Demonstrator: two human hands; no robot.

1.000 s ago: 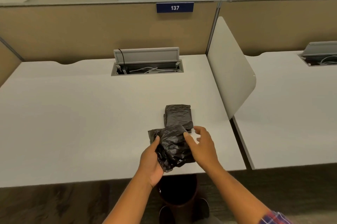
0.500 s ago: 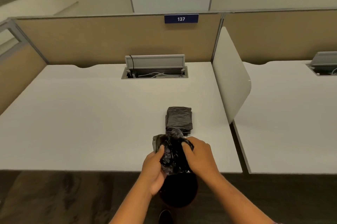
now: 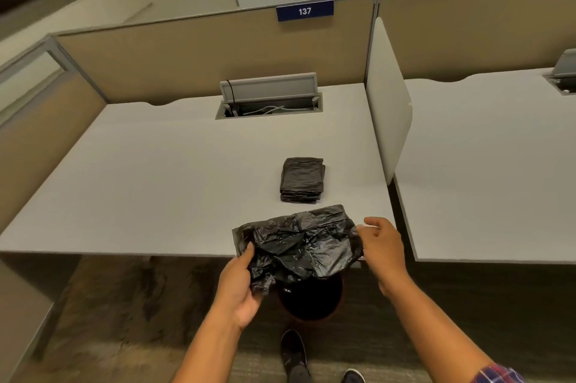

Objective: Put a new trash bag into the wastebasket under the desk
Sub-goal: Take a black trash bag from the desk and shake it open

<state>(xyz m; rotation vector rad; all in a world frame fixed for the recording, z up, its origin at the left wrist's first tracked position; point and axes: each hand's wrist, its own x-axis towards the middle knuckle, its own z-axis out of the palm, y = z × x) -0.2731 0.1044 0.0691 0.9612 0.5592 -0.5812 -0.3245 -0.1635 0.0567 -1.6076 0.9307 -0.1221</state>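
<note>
1. A crumpled black trash bag [image 3: 304, 245] is held partly spread out, over the front edge of the counter [image 3: 162, 183] and above the wastebasket [image 3: 310, 300].
2. The bag's left end is gripped by the left hand [image 3: 240, 292], with the thumb laid on top of the plastic and the fingers curled beneath it.
3. The bag's right end is met by the right hand [image 3: 381, 245]; the thumb touches the plastic, the index finger is stretched out above it, and whether the remaining fingers are closed on the bag cannot be told.
4. The wastebasket, round and dark inside, is seen on the floor [image 3: 131, 314] directly under the bag, just in front of the counter's edge and partly covered by the hanging plastic.
5. A neat stack of folded black bags [image 3: 302, 179] is placed on the counter just behind the held bag, apart from it.
6. Farther back, a cable hatch [image 3: 269, 100] is set into the counter with its grey lid raised; white cables are visible inside.
7. A white divider panel [image 3: 388, 99] is stood upright along the counter's right side, with a second counter [image 3: 492, 170] beyond it.
8. A tan partition [image 3: 193, 55] is seen behind the counter, and a blue number plate [image 3: 304, 10] reading 137 is fixed at its top.
9. Two shoes [image 3: 293, 351] are seen on the floor below the wastebasket, and a plaid sleeve [image 3: 498, 375] is visible on the right arm at the lower edge.
</note>
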